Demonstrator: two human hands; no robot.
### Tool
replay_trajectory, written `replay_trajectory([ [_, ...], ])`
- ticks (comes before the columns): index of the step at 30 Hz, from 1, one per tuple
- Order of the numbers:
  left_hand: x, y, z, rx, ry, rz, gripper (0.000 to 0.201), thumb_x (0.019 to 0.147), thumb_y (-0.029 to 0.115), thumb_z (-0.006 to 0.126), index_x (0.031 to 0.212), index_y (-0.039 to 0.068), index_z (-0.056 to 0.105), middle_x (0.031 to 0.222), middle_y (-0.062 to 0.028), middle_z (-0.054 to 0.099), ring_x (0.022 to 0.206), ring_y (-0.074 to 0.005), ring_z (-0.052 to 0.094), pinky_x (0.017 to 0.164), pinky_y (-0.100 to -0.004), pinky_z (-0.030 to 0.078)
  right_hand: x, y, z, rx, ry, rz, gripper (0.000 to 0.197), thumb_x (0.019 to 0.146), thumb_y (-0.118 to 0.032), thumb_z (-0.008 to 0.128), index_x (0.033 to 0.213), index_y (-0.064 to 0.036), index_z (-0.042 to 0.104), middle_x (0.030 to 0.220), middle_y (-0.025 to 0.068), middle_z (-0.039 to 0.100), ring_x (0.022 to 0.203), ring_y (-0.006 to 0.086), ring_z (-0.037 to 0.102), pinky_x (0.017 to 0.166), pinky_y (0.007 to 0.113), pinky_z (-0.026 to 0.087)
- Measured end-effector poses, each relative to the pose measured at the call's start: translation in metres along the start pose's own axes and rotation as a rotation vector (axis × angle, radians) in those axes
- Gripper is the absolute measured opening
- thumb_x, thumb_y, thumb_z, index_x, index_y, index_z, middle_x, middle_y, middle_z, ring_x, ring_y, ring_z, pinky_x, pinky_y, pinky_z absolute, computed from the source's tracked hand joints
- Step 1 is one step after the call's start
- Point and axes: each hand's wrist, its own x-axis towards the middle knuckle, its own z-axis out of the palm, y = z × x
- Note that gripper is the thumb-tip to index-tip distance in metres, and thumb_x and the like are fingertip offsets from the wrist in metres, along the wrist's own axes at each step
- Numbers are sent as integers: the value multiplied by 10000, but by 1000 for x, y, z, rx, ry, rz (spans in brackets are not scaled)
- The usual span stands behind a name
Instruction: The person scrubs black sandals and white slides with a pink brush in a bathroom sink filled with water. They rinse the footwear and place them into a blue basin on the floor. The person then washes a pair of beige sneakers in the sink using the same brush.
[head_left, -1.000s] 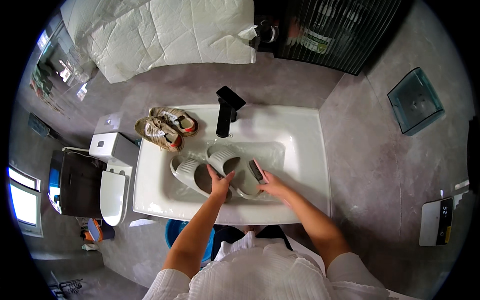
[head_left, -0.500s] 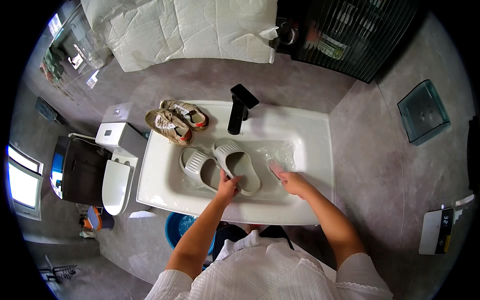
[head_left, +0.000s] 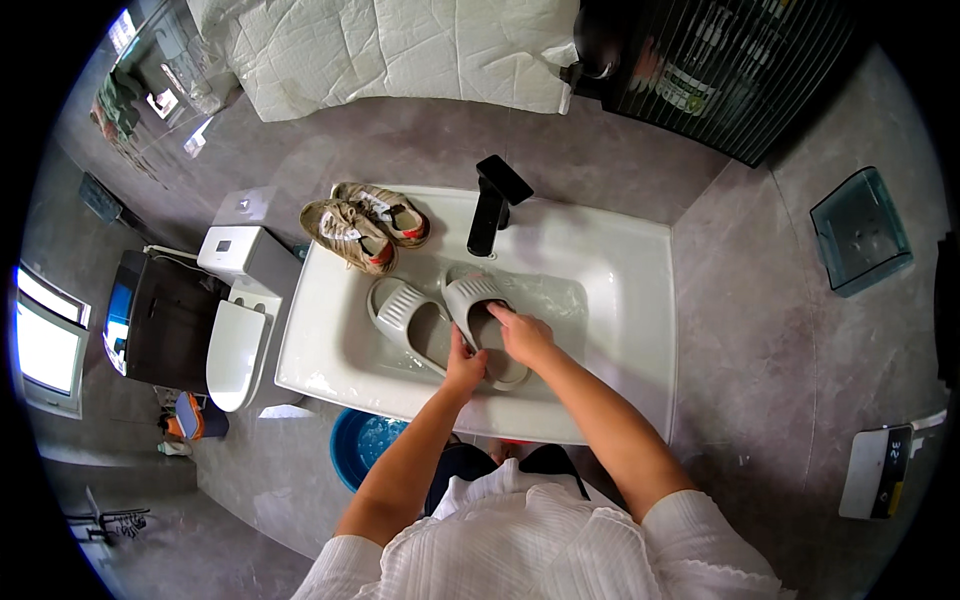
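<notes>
Two grey slide slippers lie side by side in the white washbasin (head_left: 640, 310), in shallow water. My left hand (head_left: 465, 366) is closed on the near edge of the right slide (head_left: 470, 290), with the thumb along its side. Over the same slide, my right hand (head_left: 526, 338) reaches into the foot opening with its fingers bent under the strap. What those fingers hold is hidden. Just left of it rests the other slide (head_left: 398, 303), touched by neither hand.
A pair of tan sneakers (head_left: 347, 238) stands on the basin's far left corner, near the black faucet (head_left: 487, 220). A blue tub of water (head_left: 345, 450) sits on the floor below. The toilet (head_left: 237, 350) is at the left; a teal wall box (head_left: 862, 230) hangs at the right.
My right hand has moved left from the water, where it held a pink item, to the right slide's opening. The pink item no longer shows. My left hand keeps its hold on the slide.
</notes>
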Motion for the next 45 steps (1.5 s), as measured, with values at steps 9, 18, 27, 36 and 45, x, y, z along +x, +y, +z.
replay_trajectory([
  [9, 7, -4, 3, 47, 3, -38, 931, 814, -27, 569, 1551, 152, 28, 1065, -111, 601, 839, -170, 589, 667, -285, 496, -1, 3, 23, 157, 61, -104, 474, 900, -101, 501, 1363, -202, 508, 1055, 234, 651, 929, 418, 631, 810, 474, 508],
  [18, 14, -23, -13, 21, 26, -37, 919, 826, -70, 553, 1550, 212, 62, 1089, -91, 628, 842, -172, 620, 646, -294, 503, -52, -21, -5, 207, -128, -29, 469, 906, -96, 488, 1361, -205, 522, 1093, 229, 643, 995, 416, 613, 873, 454, 497],
  [27, 9, -6, -8, -163, 60, -232, 811, 810, -97, 549, 1494, 228, 258, 1170, -86, 602, 955, -233, 645, 725, -347, 561, -31, -5, 17, 48, -38, -16, 507, 890, -104, 503, 1383, -225, 487, 967, 226, 665, 824, 420, 641, 713, 469, 508],
  [36, 1, 4, -8, -307, -116, -183, 790, 831, -89, 528, 1490, 253, 260, 1233, -70, 570, 1045, -225, 611, 794, -348, 552, -95, 9, -33, -48, -128, 57, 593, 865, -74, 520, 1413, -291, 456, 990, 209, 667, 792, 396, 640, 694, 432, 506],
  [45, 10, -7, -7, -88, 21, -118, 912, 824, -59, 566, 1534, 282, 107, 1131, -81, 596, 802, -148, 589, 575, -279, 456, -100, 80, -45, 183, -242, 59, 562, 892, -96, 535, 1426, -249, 450, 1081, 172, 674, 792, 264, 649, 718, 357, 504],
])
